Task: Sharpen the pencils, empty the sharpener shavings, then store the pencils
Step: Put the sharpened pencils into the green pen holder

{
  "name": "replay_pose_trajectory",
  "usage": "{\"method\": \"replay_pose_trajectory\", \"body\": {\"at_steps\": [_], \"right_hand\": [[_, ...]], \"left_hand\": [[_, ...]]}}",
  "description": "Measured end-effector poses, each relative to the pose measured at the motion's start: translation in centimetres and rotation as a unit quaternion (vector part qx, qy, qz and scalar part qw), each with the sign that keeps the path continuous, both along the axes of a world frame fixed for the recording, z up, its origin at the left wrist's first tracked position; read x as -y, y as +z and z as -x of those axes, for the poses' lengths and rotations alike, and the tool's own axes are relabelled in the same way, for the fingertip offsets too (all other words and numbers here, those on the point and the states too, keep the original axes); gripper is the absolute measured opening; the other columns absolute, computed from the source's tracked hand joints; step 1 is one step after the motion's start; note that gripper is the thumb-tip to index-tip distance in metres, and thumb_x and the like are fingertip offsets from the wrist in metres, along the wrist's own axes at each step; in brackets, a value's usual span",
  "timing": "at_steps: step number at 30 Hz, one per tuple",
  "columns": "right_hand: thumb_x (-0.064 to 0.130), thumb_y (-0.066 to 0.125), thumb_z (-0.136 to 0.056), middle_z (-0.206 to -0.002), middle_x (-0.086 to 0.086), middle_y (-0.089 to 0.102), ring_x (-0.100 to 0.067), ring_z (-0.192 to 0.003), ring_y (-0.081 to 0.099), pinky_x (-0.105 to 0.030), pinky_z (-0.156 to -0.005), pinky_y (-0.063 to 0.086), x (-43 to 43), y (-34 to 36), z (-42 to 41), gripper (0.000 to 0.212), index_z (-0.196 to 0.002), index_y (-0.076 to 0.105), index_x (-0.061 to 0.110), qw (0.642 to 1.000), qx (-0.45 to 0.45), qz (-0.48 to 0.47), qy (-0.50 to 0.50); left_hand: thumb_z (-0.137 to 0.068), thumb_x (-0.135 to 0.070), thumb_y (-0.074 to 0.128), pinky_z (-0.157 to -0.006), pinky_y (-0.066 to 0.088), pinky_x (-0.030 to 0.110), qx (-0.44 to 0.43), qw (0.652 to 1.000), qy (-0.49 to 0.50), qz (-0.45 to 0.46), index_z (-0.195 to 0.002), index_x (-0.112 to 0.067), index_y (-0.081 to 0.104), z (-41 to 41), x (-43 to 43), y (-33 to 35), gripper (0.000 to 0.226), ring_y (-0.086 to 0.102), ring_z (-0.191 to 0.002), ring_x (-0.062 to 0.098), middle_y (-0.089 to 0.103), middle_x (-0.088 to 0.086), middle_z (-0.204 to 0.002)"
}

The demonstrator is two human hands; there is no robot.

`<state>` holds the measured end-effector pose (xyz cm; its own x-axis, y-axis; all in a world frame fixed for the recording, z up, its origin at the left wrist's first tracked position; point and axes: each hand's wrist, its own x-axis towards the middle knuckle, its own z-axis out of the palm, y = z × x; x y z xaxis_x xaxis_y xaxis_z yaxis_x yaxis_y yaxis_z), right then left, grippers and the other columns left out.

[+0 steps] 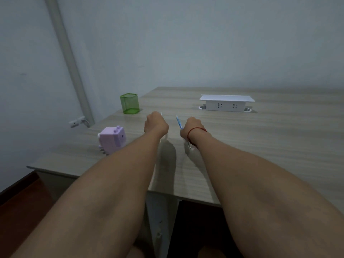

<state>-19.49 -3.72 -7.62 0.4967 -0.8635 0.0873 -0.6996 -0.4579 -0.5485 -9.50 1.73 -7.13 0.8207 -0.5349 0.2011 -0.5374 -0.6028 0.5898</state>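
Both my arms reach over the wooden desk [260, 138]. My right hand [192, 128], with a red string on its wrist, is closed around a blue patterned pencil [178, 122] whose point sticks up and away from me. My left hand [156, 124] is a fist around a pale pencil; only a tip [161, 114] shows above the knuckles and a bit below the wrist. A lilac crank sharpener [112, 139] stands on the desk left of my left hand. A green mesh pencil cup [129, 103] stands farther back at the left, with nothing visible inside.
A white socket box [226, 104] with a raised lid sits in the desk at the back right. The desk's left edge runs close to the sharpener, its near edge under my forearms. A grey wall and a slanted duct [68, 58] lie behind.
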Motion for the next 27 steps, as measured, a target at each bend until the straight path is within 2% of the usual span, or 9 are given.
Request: {"method": "replay_pose_trajectory", "body": {"at_steps": [5,9,12,14,16,18,22,24,27], "right_hand": [[0.007,0.052,-0.091,-0.125,-0.018,0.058,-0.034,-0.113,0.06,-0.035,-0.085,0.05,0.7,4.1,-5.4,0.031,-0.121,0.056,0.001,0.999,0.028,0.007,0.038],[0.013,0.054,-0.091,-0.121,-0.015,0.059,-0.032,-0.108,0.061,-0.031,-0.077,0.045,1.0,6.9,-11.0,0.031,-0.12,0.056,0.004,0.994,0.077,0.012,0.072],[0.014,0.056,-0.089,-0.122,-0.015,0.06,-0.032,-0.108,0.061,-0.033,-0.083,0.049,1.7,8.6,-15.8,0.031,-0.119,0.056,0.005,0.989,0.108,0.021,0.097],[0.016,0.057,-0.089,-0.124,-0.015,0.059,-0.032,-0.11,0.06,-0.035,-0.088,0.05,2.5,9.4,-19.0,0.032,-0.12,0.055,0.005,0.985,0.132,0.025,0.108],[0.017,0.057,-0.09,-0.125,-0.014,0.058,-0.031,-0.11,0.06,-0.035,-0.09,0.051,3.6,10.1,-22.0,0.032,-0.12,0.055,0.006,0.98,0.163,0.028,0.113],[0.016,0.057,-0.09,-0.124,-0.013,0.058,-0.03,-0.109,0.061,-0.036,-0.091,0.052,4.7,10.5,-24.9,0.03,-0.119,0.055,0.008,0.973,0.2,0.031,0.111],[0.014,0.057,-0.091,-0.12,-0.011,0.062,-0.027,-0.105,0.063,-0.033,-0.085,0.052,6.9,10.2,-29.9,0.024,-0.114,0.055,0.009,0.961,0.255,0.031,0.104],[0.016,0.058,-0.091,-0.118,-0.009,0.064,-0.026,-0.105,0.063,-0.032,-0.081,0.049,8.1,9.6,-31.7,0.022,-0.113,0.056,0.011,0.961,0.257,0.034,0.099],[0.017,0.058,-0.092,-0.119,-0.008,0.063,-0.026,-0.106,0.063,-0.033,-0.084,0.05,9.7,8.0,-33.6,0.022,-0.113,0.056,0.012,0.965,0.243,0.035,0.089]], "left_hand": [[-0.083,0.0,0.051,-0.079,0.057,0.039,-0.026,0.995,0.008,0.093,-0.108,0.003,0.056,-4.6,-0.4,4.8,0.026,0.067,-0.097,0.037,0.063,0.021,-0.112],[-0.08,-0.006,0.053,-0.077,0.059,0.039,-0.032,0.986,0.021,0.162,-0.1,0.0,0.062,-9.9,-0.8,7.3,0.022,0.067,-0.087,0.035,0.066,0.019,-0.105],[-0.081,-0.008,0.057,-0.082,0.058,0.043,-0.028,0.975,0.034,0.219,-0.096,-0.002,0.063,-14.1,-0.6,8.7,0.017,0.067,-0.089,0.036,0.066,0.018,-0.105],[-0.083,-0.007,0.058,-0.084,0.056,0.037,-0.015,0.967,0.044,0.249,-0.099,-0.002,0.064,-17.0,0.1,9.5,0.018,0.066,-0.093,0.034,0.065,0.018,-0.107],[-0.083,-0.007,0.06,-0.078,0.053,0.031,0.003,0.961,0.057,0.272,-0.097,-0.002,0.065,-19.8,1.1,10.0,0.017,0.065,-0.093,0.032,0.067,0.017,-0.106],[-0.082,-0.008,0.062,-0.076,0.053,0.031,0.011,0.952,0.069,0.297,-0.095,-0.002,0.066,-22.5,2.5,10.1,0.015,0.066,-0.091,0.031,0.068,0.017,-0.103],[-0.082,-0.009,0.064,-0.078,0.054,0.033,0.021,0.942,0.086,0.325,-0.096,-0.004,0.066,-27.1,5.5,8.9,0.015,0.067,-0.09,0.029,0.069,0.015,-0.1],[-0.083,-0.01,0.064,-0.079,0.055,0.034,0.029,0.943,0.084,0.322,-0.096,-0.004,0.066,-28.9,6.7,7.8,0.015,0.067,-0.088,0.028,0.07,0.015,-0.098],[-0.084,-0.01,0.064,-0.078,0.054,0.033,0.032,0.947,0.089,0.308,-0.097,-0.004,0.067,-31.0,8.0,5.7,0.015,0.068,-0.088,0.027,0.07,0.014,-0.098]]}}
